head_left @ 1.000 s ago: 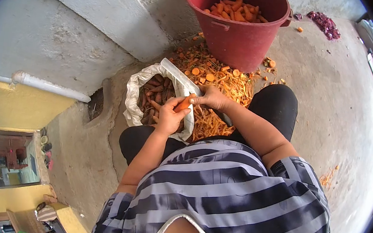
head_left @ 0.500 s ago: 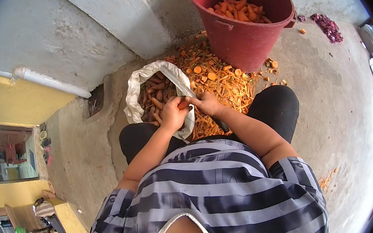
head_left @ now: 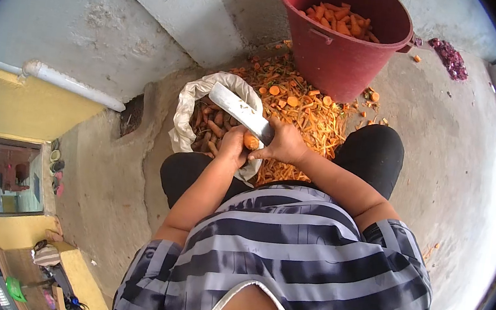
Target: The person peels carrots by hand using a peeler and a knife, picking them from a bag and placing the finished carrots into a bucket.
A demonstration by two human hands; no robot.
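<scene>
My left hand (head_left: 233,146) is closed round a carrot (head_left: 251,141), whose orange end points toward my right hand. The fingers of my right hand (head_left: 287,145) wrap the dark handle of a large knife (head_left: 238,110). Its broad pale blade reaches up and left over the rim of a white sack (head_left: 185,106). Beneath the blade, unpeeled carrots (head_left: 215,128) fill the sack, which stands by my left knee. My right thumb is close to the carrot's end; whether it touches cannot be made out.
Orange peelings and cut carrot ends (head_left: 319,120) cover the floor between my knees and a red bucket (head_left: 344,62). Peeled carrots (head_left: 340,20) lie in the bucket. A grey wall (head_left: 122,24) rises at left, with purple scraps (head_left: 448,59) on the floor at right.
The knife blade has swung into plain view above the sack, with my right hand turned. The carrot's orange end now shows between my hands. The whole view has shifted slightly.
</scene>
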